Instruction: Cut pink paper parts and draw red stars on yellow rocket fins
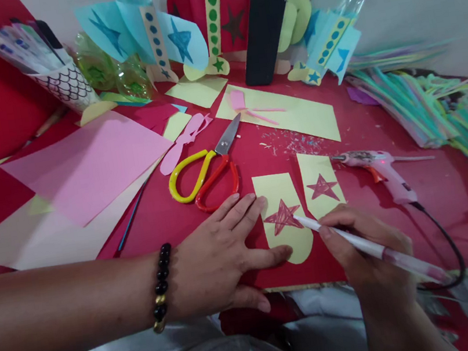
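Observation:
My left hand (pixel 223 253) lies flat with fingers spread, pressing the left and lower edge of a yellow rounded paper piece (pixel 290 243) on the red sheet (pixel 169 214). A red star (pixel 283 217) is drawn on that piece. My right hand (pixel 363 244) grips a pink marker pen (pixel 372 248), whose tip touches the star's right point. A second yellow piece with a red star (pixel 321 183) lies just to the right and behind.
Yellow and red handled scissors (pixel 207 170) lie behind my left hand. A pink glue gun (pixel 376 169) with a black cord rests at right. Pink paper (pixel 87 165), a long yellow sheet (pixel 286 112), decorated bottles (pixel 212 26) and stacked paper strips (pixel 434 104) surround the work spot.

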`<state>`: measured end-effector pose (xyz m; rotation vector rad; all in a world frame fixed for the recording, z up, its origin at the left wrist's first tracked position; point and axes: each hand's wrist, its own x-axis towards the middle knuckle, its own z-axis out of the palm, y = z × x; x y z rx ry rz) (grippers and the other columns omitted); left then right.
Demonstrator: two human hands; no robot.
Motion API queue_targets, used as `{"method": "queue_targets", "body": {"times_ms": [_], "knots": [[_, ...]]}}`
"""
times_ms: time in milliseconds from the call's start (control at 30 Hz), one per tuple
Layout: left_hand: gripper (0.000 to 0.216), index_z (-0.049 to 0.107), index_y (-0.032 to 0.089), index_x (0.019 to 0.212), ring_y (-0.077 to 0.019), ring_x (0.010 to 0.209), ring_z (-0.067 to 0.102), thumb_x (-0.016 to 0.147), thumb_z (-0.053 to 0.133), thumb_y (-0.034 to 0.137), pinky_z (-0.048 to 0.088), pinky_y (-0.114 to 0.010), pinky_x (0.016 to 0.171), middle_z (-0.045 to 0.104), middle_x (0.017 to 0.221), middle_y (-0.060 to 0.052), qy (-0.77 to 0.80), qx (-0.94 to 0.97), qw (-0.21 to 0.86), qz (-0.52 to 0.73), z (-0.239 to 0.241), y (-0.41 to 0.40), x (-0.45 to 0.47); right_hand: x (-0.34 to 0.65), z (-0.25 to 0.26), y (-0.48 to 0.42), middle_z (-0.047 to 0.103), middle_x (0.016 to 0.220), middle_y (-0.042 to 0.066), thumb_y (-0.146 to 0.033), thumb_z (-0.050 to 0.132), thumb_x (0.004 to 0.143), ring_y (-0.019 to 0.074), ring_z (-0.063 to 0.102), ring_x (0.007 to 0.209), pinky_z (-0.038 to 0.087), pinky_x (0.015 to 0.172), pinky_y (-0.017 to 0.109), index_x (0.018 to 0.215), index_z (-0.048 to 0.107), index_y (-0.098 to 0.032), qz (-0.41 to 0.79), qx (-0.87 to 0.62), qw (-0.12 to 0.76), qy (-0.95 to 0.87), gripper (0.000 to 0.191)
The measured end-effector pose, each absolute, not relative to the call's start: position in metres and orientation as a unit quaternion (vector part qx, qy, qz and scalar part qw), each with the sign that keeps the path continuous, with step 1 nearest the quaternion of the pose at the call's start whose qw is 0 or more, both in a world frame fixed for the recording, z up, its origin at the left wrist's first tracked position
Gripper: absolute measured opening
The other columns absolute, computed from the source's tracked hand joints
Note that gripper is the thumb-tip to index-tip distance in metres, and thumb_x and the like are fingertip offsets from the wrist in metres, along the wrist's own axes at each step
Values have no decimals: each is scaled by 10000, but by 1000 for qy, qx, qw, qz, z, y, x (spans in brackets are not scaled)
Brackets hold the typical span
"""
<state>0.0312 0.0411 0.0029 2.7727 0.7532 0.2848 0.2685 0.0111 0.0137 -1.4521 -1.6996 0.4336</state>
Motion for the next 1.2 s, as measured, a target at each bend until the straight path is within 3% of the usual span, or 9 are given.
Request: {"method": "queue_targets", "body": {"times_ms": [133,333,533,900,1200], "knots": [[714,456,380,1398,-375,1436,243,780,553,724,188,-576,1154,225,1584,-124,260,952,124,100,3,41,31,272,13,10,560,642,-24,-155,602,822,104,524,565,383,526,260,695,582,-190,178,-569,424,-682,133],[719,449,388,1402,-385,1442,223,777,553,727,202,-576,1147,207,1588,-126,263,952,122,98,3,41,32,279,10,12,601,735,-2,-90,646,769,133,571,648,446,568,263,834,619,-189,239,-505,391,-731,121],[714,447,385,1404,-389,1440,226,787,530,735,195,-582,1144,211,1583,-147,261,953,123,95,2,41,32,278,11,10,581,701,-8,-87,626,779,129,562,631,430,558,264,778,597,-191,196,-527,421,-712,108],[713,437,387,1411,-393,1445,210,793,525,730,193,-597,1141,219,1575,-155,261,953,131,88,3,41,32,281,10,12,587,712,-8,-70,652,745,123,553,623,439,550,258,803,616,-184,226,-497,391,-741,133],[701,448,373,1404,-405,1445,199,800,524,720,195,-597,1137,218,1566,-183,260,952,136,85,5,42,32,268,13,10,606,662,-6,-172,622,791,141,568,621,391,535,275,683,614,-198,130,-614,461,-627,111]]}}
